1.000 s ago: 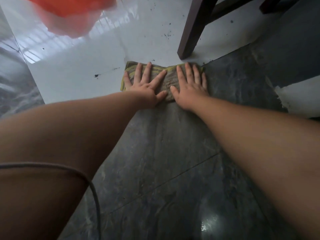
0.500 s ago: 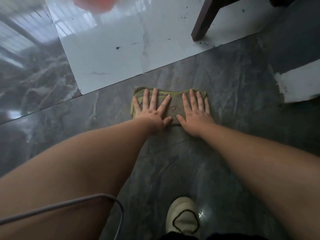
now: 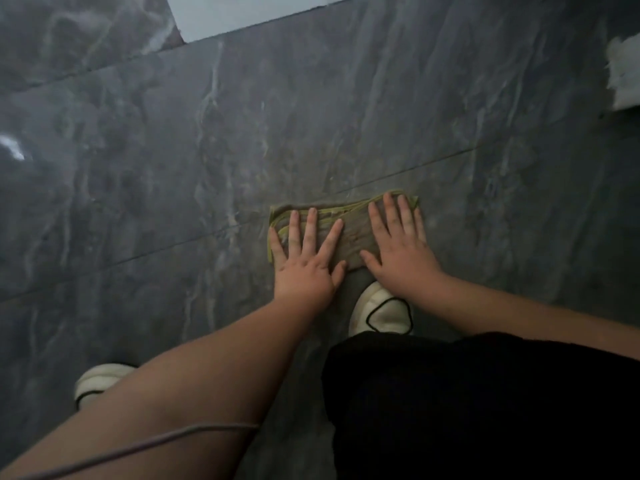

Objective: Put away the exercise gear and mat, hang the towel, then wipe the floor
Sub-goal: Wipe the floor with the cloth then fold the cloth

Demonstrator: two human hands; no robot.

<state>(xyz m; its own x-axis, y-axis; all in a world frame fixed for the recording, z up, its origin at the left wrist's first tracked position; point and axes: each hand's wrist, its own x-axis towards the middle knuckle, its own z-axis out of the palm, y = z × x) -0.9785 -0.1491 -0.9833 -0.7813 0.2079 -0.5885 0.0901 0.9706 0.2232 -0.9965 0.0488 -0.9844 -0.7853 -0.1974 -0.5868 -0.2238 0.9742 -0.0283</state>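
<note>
Cable (image 3: pixel 194 432) is crossing the near left forearm, and two white shoes (image 3: pixel 381 311) are standing on the dark marble floor (image 3: pixel 173 168). Beyond them, the left hand (image 3: pixel 304 268) and right hand (image 3: pixel 401 254) are lying flat with fingers spread, pressing the folded green-edged cloth (image 3: pixel 353 237) against the floor; a white tile (image 3: pixel 242 12) is showing at the far edge.

We count two hands, the left hand (image 3: pixel 304 268) and the right hand (image 3: pixel 401 252), both flat on one folded cloth (image 3: pixel 349 233) with yellow-green edging. We see two white shoes, one (image 3: pixel 381 311) near the cloth, another (image 3: pixel 98 381) at lower left, and one thin cable (image 3: pixel 145 445).
</note>
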